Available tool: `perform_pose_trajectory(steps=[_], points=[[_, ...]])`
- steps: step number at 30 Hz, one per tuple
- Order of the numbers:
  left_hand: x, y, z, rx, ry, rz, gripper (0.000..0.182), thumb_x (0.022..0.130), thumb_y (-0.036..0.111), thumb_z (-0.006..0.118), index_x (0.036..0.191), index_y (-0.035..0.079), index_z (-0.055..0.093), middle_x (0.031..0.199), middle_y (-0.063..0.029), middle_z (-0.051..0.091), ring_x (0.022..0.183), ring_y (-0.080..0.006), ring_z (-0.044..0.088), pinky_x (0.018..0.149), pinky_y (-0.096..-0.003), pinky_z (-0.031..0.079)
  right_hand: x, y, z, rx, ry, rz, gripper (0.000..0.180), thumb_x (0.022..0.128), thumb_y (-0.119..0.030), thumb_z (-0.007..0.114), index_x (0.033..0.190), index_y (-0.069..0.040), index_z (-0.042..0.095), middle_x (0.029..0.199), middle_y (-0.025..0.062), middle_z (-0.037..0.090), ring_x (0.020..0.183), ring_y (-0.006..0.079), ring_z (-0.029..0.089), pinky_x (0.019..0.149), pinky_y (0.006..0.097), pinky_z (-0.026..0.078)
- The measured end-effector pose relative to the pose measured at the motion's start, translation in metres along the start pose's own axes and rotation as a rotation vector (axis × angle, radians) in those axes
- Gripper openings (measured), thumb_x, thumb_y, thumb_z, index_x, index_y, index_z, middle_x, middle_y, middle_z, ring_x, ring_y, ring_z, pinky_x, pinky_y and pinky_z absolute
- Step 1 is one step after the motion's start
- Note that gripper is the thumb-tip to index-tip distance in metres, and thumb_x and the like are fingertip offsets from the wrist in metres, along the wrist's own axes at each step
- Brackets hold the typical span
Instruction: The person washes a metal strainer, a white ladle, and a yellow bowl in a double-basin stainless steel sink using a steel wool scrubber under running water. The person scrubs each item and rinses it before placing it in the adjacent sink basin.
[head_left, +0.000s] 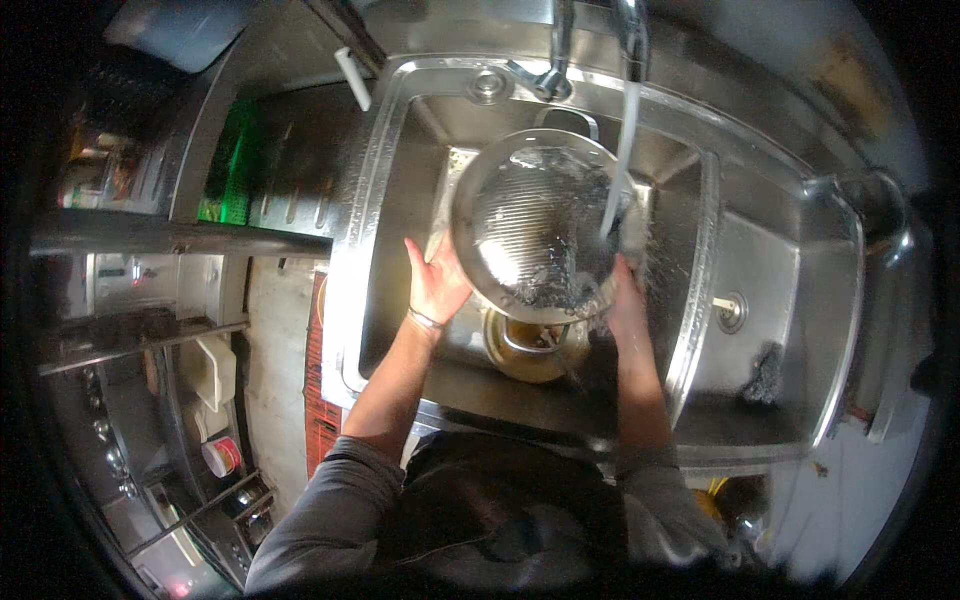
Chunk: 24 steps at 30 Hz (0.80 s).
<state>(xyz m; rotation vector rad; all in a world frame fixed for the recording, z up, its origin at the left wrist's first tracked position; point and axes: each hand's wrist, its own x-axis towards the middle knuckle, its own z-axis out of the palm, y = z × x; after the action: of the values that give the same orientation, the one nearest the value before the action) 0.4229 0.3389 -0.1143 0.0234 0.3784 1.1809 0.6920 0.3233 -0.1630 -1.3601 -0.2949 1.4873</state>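
A round metal pan (525, 225) with a loop handle at its far side and another at its near side is held over the large stainless steel sink basin (420, 367). My left hand (441, 283) supports its left edge, thumb spread outward and the other fingers partly hidden behind the pan. At the lower right edge is my right hand (627, 296), blurred by splashing water, its fingers mostly out of sight. A stream of water (626, 142) falls from the faucet spout (632, 45) onto the pan's right side. Beneath the near handle shows a round brownish drain area (536, 367).
A smaller basin (757, 262) on the right holds a dark scouring pad (763, 375) and a drain (729, 311). Behind the large basin stands a faucet lever (532, 73). On the left are a green basket (231, 172), a red mat (319, 420) and metal shelving (142, 349) with a tub (222, 456).
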Motion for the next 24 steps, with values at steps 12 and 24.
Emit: perform_pose_trajectory(steps=[12,24], points=[[-0.007,0.010,0.015,-0.165,-0.174,0.139,0.080,0.077,0.062,0.033,0.133,0.007,0.018,0.138,-0.0087,0.021,0.125,-0.0237,0.025,0.102,-0.0401,0.019,-0.027,0.003,-0.031,0.151,0.112,-0.132,0.045,0.086,-0.033,0.048,0.116,0.000,0.039,0.113,0.0045,0.046,0.093,0.0139,0.048,0.077,0.0274,0.039],[-0.012,-0.022,-0.051,0.650,0.348,0.069,0.024,0.086,0.024,0.046,0.100,0.006,0.053,0.093,-0.0050,0.057,0.088,-0.0142,0.051,0.082,-0.0284,0.041,-0.024,0.016,-0.026,0.105,0.157,-0.100,0.040,0.088,-0.028,0.046,0.116,0.000,0.040,0.112,0.0068,0.045,0.099,0.0164,0.044,0.086,0.0285,0.033]])
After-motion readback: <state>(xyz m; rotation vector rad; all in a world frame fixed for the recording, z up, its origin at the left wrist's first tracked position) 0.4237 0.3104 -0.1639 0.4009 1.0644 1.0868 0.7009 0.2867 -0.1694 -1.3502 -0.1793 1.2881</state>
